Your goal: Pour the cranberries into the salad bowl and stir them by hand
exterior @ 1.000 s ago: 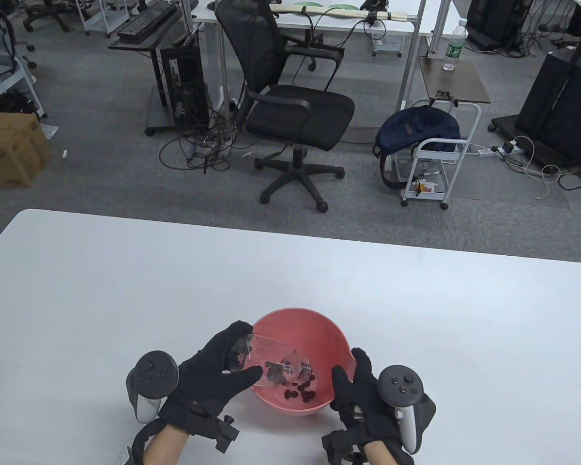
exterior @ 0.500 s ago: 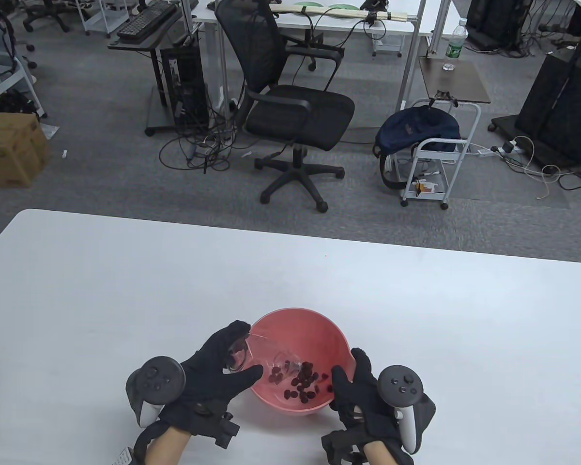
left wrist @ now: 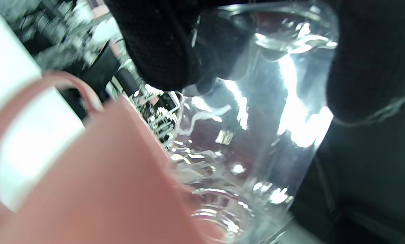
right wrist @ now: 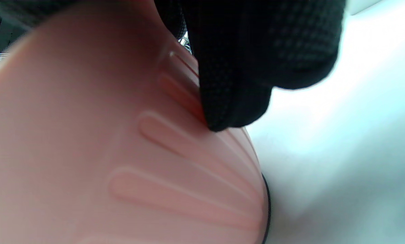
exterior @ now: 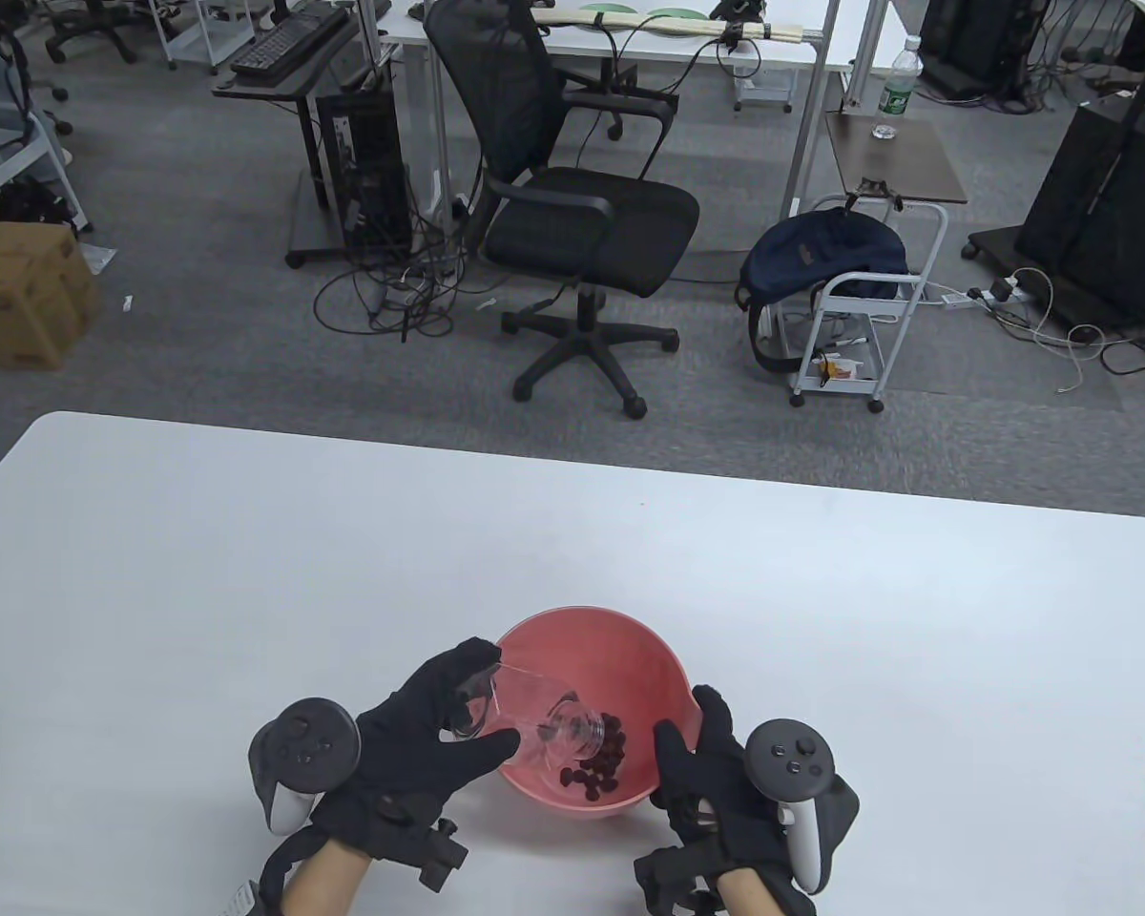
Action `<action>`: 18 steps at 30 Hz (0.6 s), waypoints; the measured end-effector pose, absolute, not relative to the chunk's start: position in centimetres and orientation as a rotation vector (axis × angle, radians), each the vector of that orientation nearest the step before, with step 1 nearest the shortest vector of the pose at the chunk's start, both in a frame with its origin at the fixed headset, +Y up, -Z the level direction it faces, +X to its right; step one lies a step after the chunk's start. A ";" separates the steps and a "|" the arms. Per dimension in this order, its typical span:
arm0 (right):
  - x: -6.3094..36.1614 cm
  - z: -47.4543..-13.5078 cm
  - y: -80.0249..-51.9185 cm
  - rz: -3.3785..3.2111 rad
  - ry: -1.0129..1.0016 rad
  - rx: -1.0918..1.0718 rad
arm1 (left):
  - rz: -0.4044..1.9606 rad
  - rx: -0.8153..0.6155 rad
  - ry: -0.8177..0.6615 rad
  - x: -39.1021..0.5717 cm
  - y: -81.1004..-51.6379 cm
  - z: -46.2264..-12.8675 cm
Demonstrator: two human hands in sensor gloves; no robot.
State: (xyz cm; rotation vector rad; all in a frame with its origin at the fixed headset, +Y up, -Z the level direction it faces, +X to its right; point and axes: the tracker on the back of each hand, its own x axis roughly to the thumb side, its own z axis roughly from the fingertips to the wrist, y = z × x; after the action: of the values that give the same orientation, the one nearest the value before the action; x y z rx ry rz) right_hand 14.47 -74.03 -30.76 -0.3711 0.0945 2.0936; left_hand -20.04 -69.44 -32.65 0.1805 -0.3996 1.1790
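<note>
Tipping clear cup (exterior: 534,718) gripped by left hand (exterior: 420,744) over pink bowl (exterior: 587,644), right hand (exterior: 716,778) cupping bowl's side, white table (exterior: 248,553), grey-carpeted office, black chair (exterior: 572,210) behind.

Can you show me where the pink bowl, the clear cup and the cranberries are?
bowl (exterior: 620,637): table view, bare inner wall at the far side.
cup (exterior: 534,711): table view, clear side wall, tipped over the bowl.
cranberries (exterior: 603,763): table view, dark pile in the bowl's bottom.

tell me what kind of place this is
Most likely an office or lab workspace, not a kitchen. Behind the white table stand a black mesh office chair, a computer tower with tangled cables on grey carpet, and desks carrying a keyboard.
</note>
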 end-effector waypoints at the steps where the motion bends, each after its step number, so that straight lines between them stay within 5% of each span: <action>1: 14.5 -30.8 -74.0 2.093 0.095 -0.370 | 1.082 0.227 -0.385 -20.0 -69.2 -32.5; 3: 14.5 -30.8 -74.0 2.090 0.096 -0.369 | 0.768 0.275 -0.413 -19.9 -68.7 -32.4; 6: 14.5 -30.8 -74.0 2.092 0.095 -0.370 | 1.165 0.159 -0.437 -19.8 -69.6 -32.8; 9: 14.5 -30.8 -74.0 2.090 0.096 -0.369 | 0.898 0.253 -0.420 -20.0 -69.3 -32.8; 18: 14.5 -30.8 -74.1 2.090 0.095 -0.370 | 1.129 0.272 -0.274 -22.5 -70.1 -33.5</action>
State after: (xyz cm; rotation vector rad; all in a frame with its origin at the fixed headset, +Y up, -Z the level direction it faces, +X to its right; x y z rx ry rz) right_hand 14.48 -74.05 -30.78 -0.3700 0.0950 2.0899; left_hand -22.48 -70.10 -33.48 0.2721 -0.2739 1.1293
